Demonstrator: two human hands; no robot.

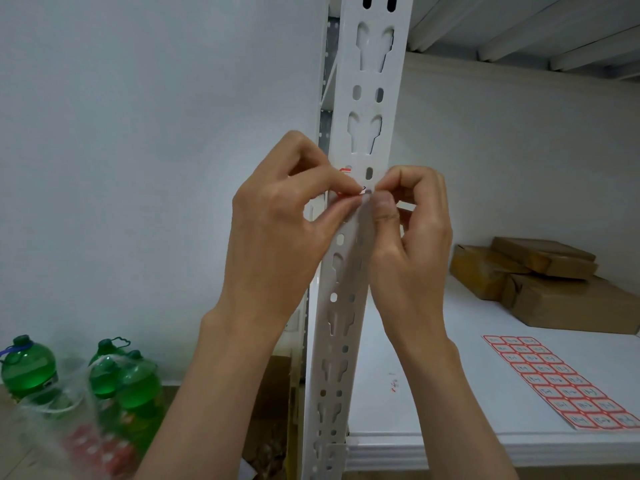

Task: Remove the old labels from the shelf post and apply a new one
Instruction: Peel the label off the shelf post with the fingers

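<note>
Two white shelf boards (485, 341) meet a pale wall in front of you, and the slotted white metal shelf post (370, 98) rises between your hands. On the lower board lie brown cardboard boxes (554, 282) and a flat sheet of red-bordered labels (561, 382). Green plastic bottles (27, 368) stand on the floor at lower left. Your left hand (277, 230) and right hand (408, 230) meet at the post, fingertips pinching a small red-and-white label (360, 191) on its face; another scrap (345, 169) sticks just above.

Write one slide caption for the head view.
Both hands pinch an old label off the white shelf post.
</note>
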